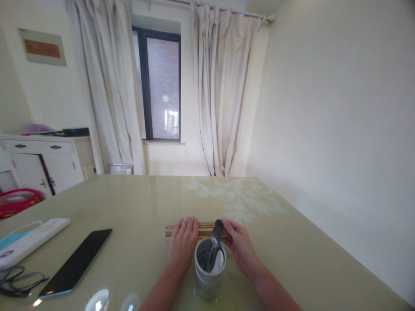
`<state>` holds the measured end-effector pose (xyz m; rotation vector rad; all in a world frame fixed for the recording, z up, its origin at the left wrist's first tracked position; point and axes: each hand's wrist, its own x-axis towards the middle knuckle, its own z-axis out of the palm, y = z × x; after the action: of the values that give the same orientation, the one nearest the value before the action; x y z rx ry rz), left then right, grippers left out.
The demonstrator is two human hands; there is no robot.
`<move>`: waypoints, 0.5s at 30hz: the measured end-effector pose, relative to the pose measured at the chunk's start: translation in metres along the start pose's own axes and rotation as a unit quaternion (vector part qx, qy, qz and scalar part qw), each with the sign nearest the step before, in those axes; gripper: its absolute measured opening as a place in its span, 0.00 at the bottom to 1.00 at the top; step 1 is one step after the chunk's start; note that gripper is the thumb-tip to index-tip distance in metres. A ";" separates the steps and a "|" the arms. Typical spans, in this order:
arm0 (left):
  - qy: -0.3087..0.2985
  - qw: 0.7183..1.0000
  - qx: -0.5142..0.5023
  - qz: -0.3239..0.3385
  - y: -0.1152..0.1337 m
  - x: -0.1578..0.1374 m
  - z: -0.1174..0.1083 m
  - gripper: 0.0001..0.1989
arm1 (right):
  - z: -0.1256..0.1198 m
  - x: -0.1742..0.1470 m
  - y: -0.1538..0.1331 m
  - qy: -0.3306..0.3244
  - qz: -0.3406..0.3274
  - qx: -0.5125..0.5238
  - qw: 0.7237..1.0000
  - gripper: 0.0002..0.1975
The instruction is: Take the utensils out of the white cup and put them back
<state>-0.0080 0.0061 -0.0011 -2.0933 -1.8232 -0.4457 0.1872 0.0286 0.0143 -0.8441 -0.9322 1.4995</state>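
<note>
Several wooden chopsticks (pixel 205 233) lie across the table in front of me. My left hand (pixel 184 235) is laid over their left part, fingers close together and curled down around them. At the other end, the fingers of my right hand (pixel 238 242) close around the chopstick tips. Between my forearms stands a grey-white utensil cup (pixel 209 278), upright. A shiny metal spoon (pixel 215 236) and a darker spoon (pixel 219 224) rise from it, bowls up, the darker one close to my right fingertips. A white utensil handle (pixel 218 262) also shows inside the cup.
On the left of the glossy table (pixel 145 211) lie a black phone (pixel 78 261), eyeglasses (pixel 21 280) and a long white box-like object (pixel 39 239). A white cabinet (pixel 58 160) and a red basket (pixel 19 201) are beyond. A wall (pixel 340 129) runs along the right.
</note>
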 end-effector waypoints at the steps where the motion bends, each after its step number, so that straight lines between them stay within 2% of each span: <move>1: -0.005 1.000 -0.001 0.003 0.001 0.000 -0.001 0.22 | -0.001 0.001 0.001 0.003 -0.001 -0.001 1.000 0.26; 5: -0.054 0.998 0.019 -0.027 -0.001 0.000 -0.009 0.26 | -0.004 0.007 0.005 0.023 -0.003 0.030 0.999 0.28; 11: -0.147 0.969 0.078 -0.182 -0.027 -0.005 -0.029 0.24 | -0.013 0.014 0.010 0.060 0.012 0.070 0.996 0.27; 15: -0.183 0.960 0.053 -0.205 -0.037 -0.008 -0.035 0.24 | -0.014 0.015 0.012 0.054 0.010 0.057 0.997 0.23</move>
<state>-0.0460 -0.0122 0.0282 -1.8109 -2.4505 -0.0475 0.1929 0.0447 -0.0030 -0.8447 -0.7531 1.4939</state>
